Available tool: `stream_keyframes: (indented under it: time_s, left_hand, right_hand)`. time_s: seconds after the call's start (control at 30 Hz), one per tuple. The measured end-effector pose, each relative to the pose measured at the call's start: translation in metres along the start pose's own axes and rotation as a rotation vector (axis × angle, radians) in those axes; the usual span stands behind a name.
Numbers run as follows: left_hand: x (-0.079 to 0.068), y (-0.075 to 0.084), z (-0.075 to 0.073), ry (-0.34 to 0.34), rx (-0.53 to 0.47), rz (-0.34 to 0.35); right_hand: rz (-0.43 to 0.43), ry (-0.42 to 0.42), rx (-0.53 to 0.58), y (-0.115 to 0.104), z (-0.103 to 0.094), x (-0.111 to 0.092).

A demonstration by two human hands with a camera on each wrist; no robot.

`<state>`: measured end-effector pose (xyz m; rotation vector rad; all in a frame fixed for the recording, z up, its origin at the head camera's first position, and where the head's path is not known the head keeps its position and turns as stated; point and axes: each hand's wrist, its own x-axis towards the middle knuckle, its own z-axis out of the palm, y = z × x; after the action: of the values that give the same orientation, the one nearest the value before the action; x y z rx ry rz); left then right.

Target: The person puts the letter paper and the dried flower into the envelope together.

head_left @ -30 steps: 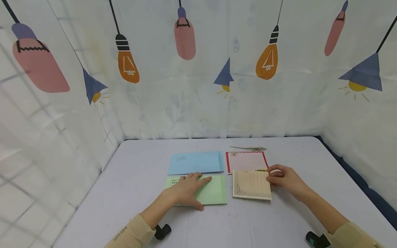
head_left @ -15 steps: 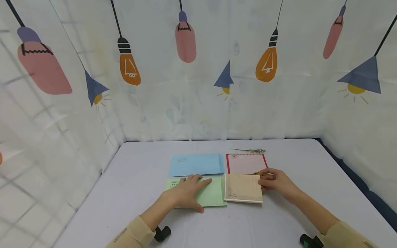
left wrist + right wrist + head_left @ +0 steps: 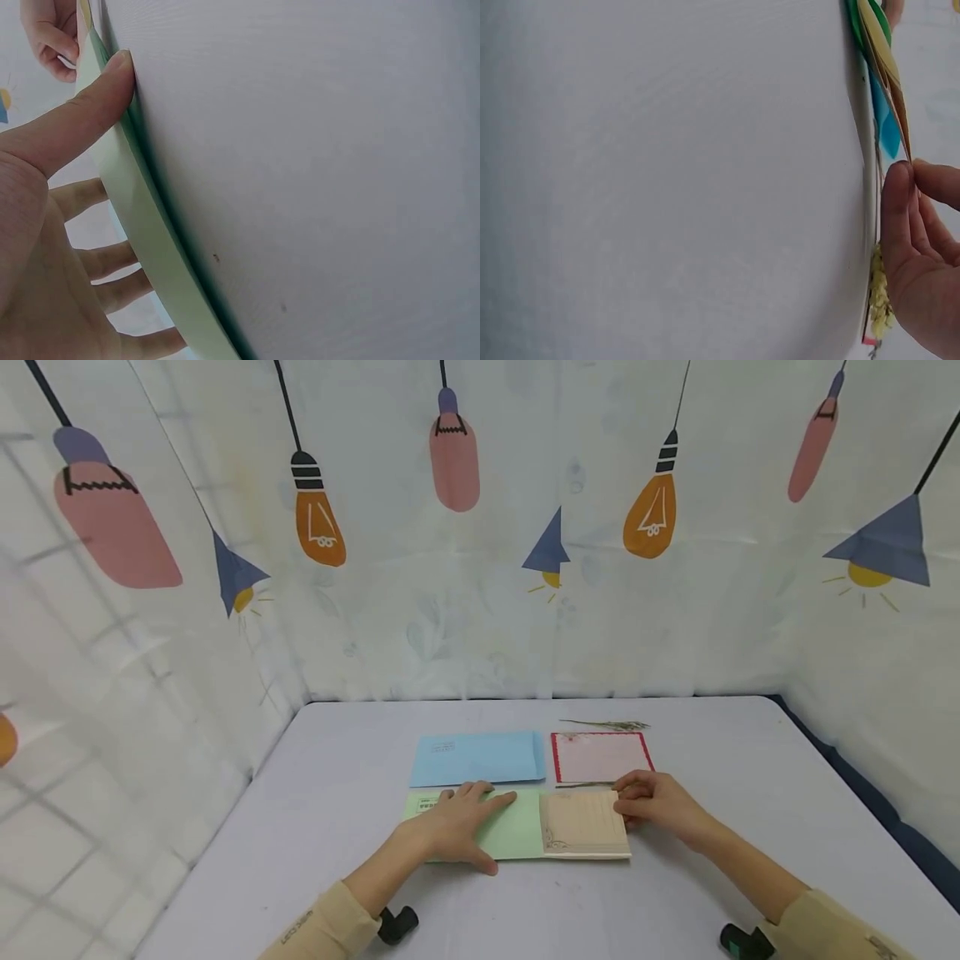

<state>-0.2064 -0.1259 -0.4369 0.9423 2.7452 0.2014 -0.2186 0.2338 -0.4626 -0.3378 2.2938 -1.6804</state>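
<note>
My left hand (image 3: 459, 828) lies spread on a pale green envelope (image 3: 519, 833), its fingers apart. In the left wrist view the thumb rests at the envelope's near edge (image 3: 139, 187). Between thumb and fingers, my right hand (image 3: 662, 810) pinches the right edge of a folded sheet of beige lined letter paper (image 3: 588, 828). The paper's left end meets the envelope's right end. Seen from the right wrist, green shows on both sides of that end of the paper (image 3: 889, 75), at the gaping mouth of the envelope.
A blue envelope (image 3: 480, 760) lies just behind the green one. To its right is a pink card with a red border (image 3: 603, 757). A dried sprig (image 3: 611, 725) lies behind the card, and a yellow-flowered sprig (image 3: 880, 292) is beside my right hand. Patterned curtains (image 3: 450, 610) enclose the white table.
My right hand has moved left with the letter paper, from beside the green envelope to its right end. The left hand has stayed in place on the envelope.
</note>
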Motion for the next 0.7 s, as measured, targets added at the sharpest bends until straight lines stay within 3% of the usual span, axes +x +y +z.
stream_keyframes:
  time_s: [0.23, 0.7]
  left_hand:
    - [0.004, 0.003, 0.000, -0.008, -0.002, 0.008]
    - [0.005, 0.002, 0.001, -0.005, -0.005, 0.001]
  right_hand:
    - [0.044, 0.009, -0.033, -0.004, 0.007, 0.002]
    - [0.026, 0.007, -0.066, -0.012, 0.028, 0.017]
